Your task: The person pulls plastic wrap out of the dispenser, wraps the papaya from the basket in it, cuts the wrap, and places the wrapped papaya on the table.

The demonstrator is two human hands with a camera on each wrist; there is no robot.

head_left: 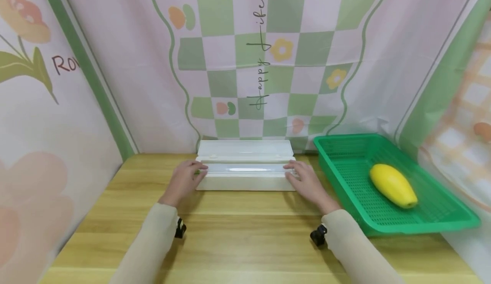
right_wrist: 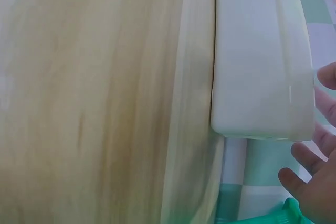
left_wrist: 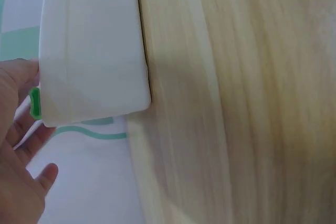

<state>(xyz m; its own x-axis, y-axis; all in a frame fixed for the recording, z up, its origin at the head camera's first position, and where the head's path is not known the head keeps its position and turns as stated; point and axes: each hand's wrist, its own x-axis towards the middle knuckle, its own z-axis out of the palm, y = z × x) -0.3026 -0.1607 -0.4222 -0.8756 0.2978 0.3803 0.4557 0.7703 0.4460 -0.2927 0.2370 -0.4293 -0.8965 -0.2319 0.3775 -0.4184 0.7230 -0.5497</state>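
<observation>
A long white plastic-wrap dispenser box [head_left: 245, 184] lies on the wooden table, its translucent lid [head_left: 245, 147] raised at the back. A shiny clear-film roll [head_left: 245, 168] lies along the inside. My left hand [head_left: 184, 179] is at the box's left end, thumb and forefinger over the rim near the roll's end. A small green piece [left_wrist: 35, 103] sticks out beside these fingers. At the opposite end is my right hand [head_left: 308, 184], its fingers spread loosely, with thumb and forefinger above the rim. The box wall [right_wrist: 262, 66] partly hides the fingertips in the wrist views.
A green plastic basket [head_left: 343, 194] stands on the right, holding a yellow oblong fruit or vegetable [head_left: 393, 186]. Behind the box hangs a checked curtain [head_left: 251, 75]. The wooden table [head_left: 245, 241] extends in front of the box.
</observation>
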